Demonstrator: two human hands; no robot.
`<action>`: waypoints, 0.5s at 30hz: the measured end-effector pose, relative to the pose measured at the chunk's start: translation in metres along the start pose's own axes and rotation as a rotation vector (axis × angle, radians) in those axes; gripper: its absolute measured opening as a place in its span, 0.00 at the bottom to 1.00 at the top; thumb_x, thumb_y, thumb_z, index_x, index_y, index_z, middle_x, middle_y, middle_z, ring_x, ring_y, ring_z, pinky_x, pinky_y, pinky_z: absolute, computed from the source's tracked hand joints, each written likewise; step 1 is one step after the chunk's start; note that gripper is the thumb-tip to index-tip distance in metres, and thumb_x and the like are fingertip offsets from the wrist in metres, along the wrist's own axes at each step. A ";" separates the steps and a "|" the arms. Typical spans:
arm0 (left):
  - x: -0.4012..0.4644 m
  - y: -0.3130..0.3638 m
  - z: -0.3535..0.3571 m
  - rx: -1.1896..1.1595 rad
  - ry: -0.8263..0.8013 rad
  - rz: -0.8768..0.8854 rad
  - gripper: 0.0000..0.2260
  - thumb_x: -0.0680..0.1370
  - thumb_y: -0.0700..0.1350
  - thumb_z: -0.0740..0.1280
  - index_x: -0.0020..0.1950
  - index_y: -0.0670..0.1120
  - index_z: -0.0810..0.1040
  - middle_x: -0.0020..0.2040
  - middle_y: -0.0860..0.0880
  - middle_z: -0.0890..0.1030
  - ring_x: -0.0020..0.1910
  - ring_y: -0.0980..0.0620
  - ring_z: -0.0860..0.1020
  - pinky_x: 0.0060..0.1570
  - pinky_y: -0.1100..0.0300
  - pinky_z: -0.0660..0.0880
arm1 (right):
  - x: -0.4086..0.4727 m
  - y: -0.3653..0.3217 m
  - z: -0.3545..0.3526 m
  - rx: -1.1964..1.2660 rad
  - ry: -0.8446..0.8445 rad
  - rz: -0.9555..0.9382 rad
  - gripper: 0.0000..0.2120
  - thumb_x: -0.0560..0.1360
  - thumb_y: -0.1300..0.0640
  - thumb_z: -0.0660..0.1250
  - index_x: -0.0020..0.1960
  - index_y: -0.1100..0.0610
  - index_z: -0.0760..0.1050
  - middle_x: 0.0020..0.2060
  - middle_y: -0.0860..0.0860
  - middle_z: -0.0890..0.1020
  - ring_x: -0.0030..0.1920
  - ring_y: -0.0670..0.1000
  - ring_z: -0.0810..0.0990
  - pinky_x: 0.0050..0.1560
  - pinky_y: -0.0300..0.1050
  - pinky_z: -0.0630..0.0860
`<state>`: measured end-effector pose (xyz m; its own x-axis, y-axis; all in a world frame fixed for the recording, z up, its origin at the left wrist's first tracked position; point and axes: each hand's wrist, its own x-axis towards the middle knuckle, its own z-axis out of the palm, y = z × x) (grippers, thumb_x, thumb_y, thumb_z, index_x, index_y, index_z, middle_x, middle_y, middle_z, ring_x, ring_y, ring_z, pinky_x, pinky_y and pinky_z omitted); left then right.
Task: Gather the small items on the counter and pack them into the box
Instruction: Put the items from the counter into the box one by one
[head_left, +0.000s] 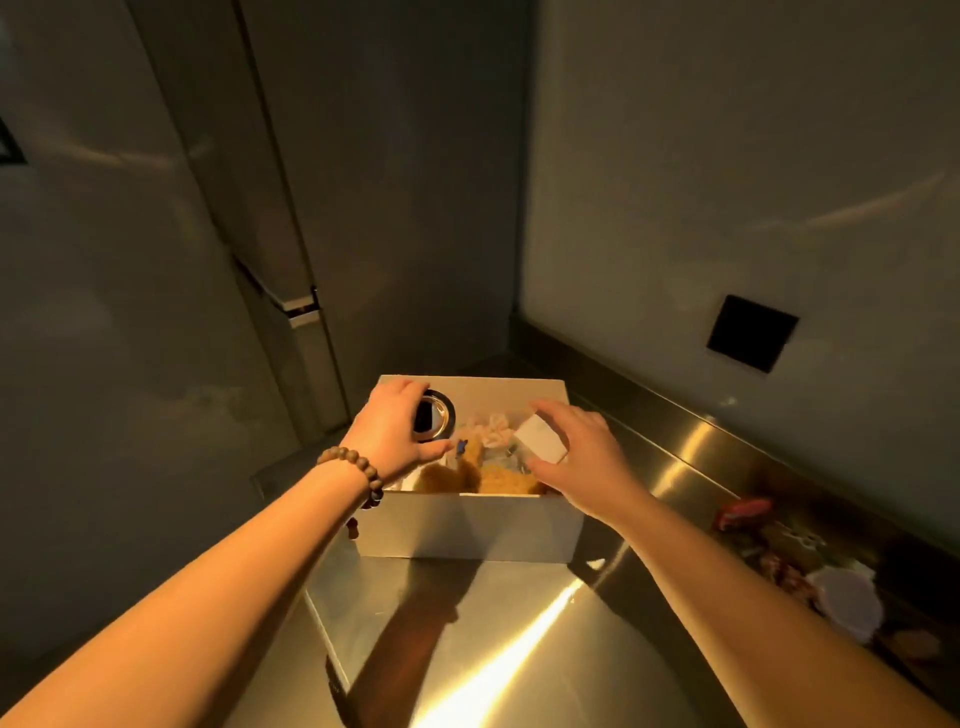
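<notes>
An open white cardboard box (467, 525) stands on the steel counter straight ahead. Inside it lie orange-brown furry pieces (498, 480), a pale scrunched fabric item (491, 428) and clear wrapping. My left hand (392, 428), with a bead bracelet at the wrist, grips a round shiny black-and-metal object (436, 413) over the box's far left corner. Over the right side of the box, my right hand (582, 452) holds a small white rectangular block (540, 439) between thumb and fingers.
The steel counter (519, 649) runs toward me, with its left edge dropping off. Several small items (789, 551), reddish and pale, lie at the right against the raised back rim. A dark square plate (750, 332) sits on the right wall.
</notes>
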<state>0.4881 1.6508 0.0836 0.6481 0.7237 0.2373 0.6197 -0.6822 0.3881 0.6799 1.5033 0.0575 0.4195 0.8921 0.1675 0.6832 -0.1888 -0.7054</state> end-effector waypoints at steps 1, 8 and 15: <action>0.004 -0.013 -0.005 -0.002 0.005 -0.014 0.35 0.68 0.55 0.74 0.70 0.46 0.65 0.66 0.47 0.70 0.64 0.49 0.67 0.64 0.55 0.67 | 0.012 -0.008 0.008 0.001 -0.019 0.000 0.33 0.71 0.52 0.74 0.70 0.42 0.63 0.65 0.45 0.70 0.65 0.48 0.69 0.60 0.50 0.76; 0.039 -0.100 -0.024 -0.021 0.042 -0.045 0.35 0.69 0.56 0.73 0.71 0.46 0.64 0.65 0.48 0.69 0.63 0.50 0.67 0.62 0.58 0.67 | 0.102 -0.037 0.083 -0.119 -0.160 0.001 0.33 0.68 0.48 0.75 0.68 0.42 0.63 0.65 0.45 0.72 0.64 0.49 0.72 0.60 0.46 0.74; 0.073 -0.159 -0.020 -0.042 0.030 -0.049 0.35 0.70 0.56 0.72 0.72 0.46 0.63 0.66 0.48 0.68 0.64 0.51 0.67 0.60 0.61 0.66 | 0.159 -0.019 0.155 -0.422 -0.390 -0.138 0.25 0.68 0.50 0.74 0.63 0.43 0.71 0.59 0.42 0.72 0.55 0.44 0.71 0.52 0.35 0.71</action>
<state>0.4279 1.8141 0.0568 0.6035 0.7593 0.2434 0.6309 -0.6414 0.4365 0.6410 1.7121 -0.0094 0.1132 0.9900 -0.0839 0.9281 -0.1355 -0.3468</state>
